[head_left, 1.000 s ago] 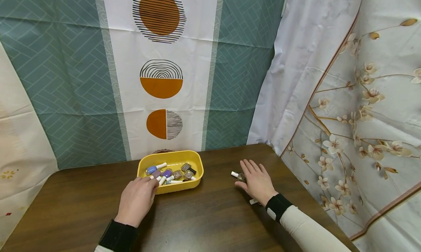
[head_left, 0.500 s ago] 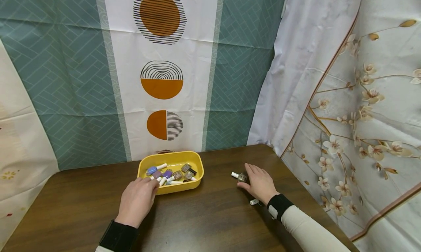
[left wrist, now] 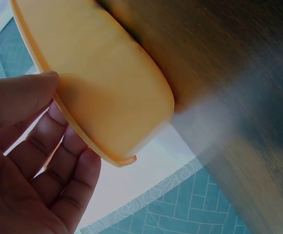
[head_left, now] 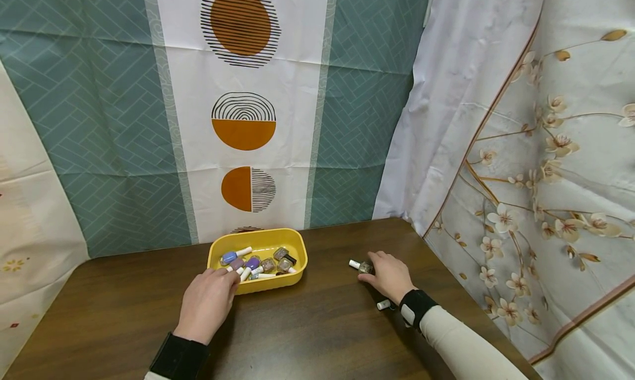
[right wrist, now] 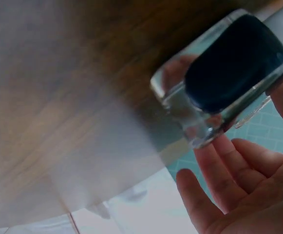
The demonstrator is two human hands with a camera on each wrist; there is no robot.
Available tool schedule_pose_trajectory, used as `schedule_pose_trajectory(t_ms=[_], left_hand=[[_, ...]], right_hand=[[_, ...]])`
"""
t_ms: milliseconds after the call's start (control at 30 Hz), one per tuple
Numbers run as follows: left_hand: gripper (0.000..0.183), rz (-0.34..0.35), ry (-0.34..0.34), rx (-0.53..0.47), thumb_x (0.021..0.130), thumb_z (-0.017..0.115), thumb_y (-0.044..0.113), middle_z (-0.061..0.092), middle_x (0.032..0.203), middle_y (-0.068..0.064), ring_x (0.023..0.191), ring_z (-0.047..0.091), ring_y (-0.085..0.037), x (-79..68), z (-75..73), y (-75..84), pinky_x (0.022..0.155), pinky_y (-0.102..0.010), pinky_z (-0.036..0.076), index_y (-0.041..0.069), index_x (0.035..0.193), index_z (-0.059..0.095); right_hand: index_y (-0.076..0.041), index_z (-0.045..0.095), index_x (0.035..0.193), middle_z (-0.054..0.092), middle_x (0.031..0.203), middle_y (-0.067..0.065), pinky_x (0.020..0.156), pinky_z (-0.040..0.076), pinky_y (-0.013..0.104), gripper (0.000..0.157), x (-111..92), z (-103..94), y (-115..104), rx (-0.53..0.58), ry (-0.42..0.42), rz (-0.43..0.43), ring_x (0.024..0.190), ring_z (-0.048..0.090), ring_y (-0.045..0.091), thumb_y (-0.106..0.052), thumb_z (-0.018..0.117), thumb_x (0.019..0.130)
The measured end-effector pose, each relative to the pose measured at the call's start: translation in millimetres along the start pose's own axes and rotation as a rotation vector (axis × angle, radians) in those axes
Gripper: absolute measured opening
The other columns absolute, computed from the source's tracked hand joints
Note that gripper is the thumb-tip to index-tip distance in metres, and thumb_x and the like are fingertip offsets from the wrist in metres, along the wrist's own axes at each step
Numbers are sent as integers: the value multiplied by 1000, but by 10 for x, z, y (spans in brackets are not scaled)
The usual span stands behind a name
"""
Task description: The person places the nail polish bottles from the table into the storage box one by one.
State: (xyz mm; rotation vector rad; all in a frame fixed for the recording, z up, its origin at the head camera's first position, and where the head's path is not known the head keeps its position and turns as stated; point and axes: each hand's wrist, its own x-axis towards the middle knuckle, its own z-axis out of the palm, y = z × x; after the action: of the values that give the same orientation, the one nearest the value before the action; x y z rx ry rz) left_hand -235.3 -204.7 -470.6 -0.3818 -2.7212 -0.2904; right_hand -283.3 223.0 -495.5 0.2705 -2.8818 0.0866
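In the head view my left hand (head_left: 208,303) grips the near left rim of a yellow tray (head_left: 295,278). Its thumb and fingers straddle that rim in the left wrist view, over the tray's outer wall (left wrist: 117,73). Inside lie several nail polish bottles, among them a blue one (head_left: 229,257) and a purple one (head_left: 253,262). At the right, my right hand (head_left: 392,278) curls its thumb and fingers round a glitter nail polish bottle (head_left: 366,267) lying on the table, white cap leftward. Under that wrist lies a dark nail polish bottle (right wrist: 234,63), its white cap (head_left: 383,304) showing.
A brown wooden table (head_left: 307,336) carries everything. Its back edge meets a teal and white patterned curtain (head_left: 362,148). A floral curtain (head_left: 521,231) hangs along the right side.
My right hand has drawn slightly back and lowered, its spread fingers curling in round the glitter bottle. The left hand and tray have stayed in place.
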Motion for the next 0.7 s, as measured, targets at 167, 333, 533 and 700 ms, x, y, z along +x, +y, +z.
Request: schedule_pose_trajectory(t_ms=[167, 333, 533, 700], left_hand=[[17, -5, -17, -4, 78, 83, 19, 66, 83, 1, 74, 52, -20, -2, 1, -2, 77, -41, 48, 16, 90, 72], [17, -7, -19, -6, 78, 83, 20, 66, 83, 1, 74, 51, -20, 1, 8, -1, 77, -40, 48, 15, 90, 72], [18, -5, -2, -8, 77, 84, 20, 65, 82, 1, 73, 50, -20, -2, 22, -7, 76, -40, 48, 16, 90, 72], [18, -5, 7, -5, 77, 84, 20, 66, 82, 1, 73, 50, -20, 0, 32, -10, 77, -40, 48, 16, 89, 72]], right_hand=[[-7, 65, 129, 65, 113, 10, 78, 52, 44, 67, 32, 14, -17, -16, -16, -5, 99, 65, 28, -55, 72, 83], [-8, 68, 123, 65, 103, 8, 72, 53, 42, 62, 65, 33, -24, -34, -29, -2, 91, 66, 25, -54, 74, 82], [-10, 70, 116, 65, 99, 6, 69, 53, 41, 57, 83, 29, -34, -61, -31, -15, 88, 66, 24, -54, 74, 81], [-11, 71, 111, 63, 93, 3, 66, 51, 40, 51, 93, 15, -53, -62, -24, -19, 82, 64, 22, -52, 76, 81]])
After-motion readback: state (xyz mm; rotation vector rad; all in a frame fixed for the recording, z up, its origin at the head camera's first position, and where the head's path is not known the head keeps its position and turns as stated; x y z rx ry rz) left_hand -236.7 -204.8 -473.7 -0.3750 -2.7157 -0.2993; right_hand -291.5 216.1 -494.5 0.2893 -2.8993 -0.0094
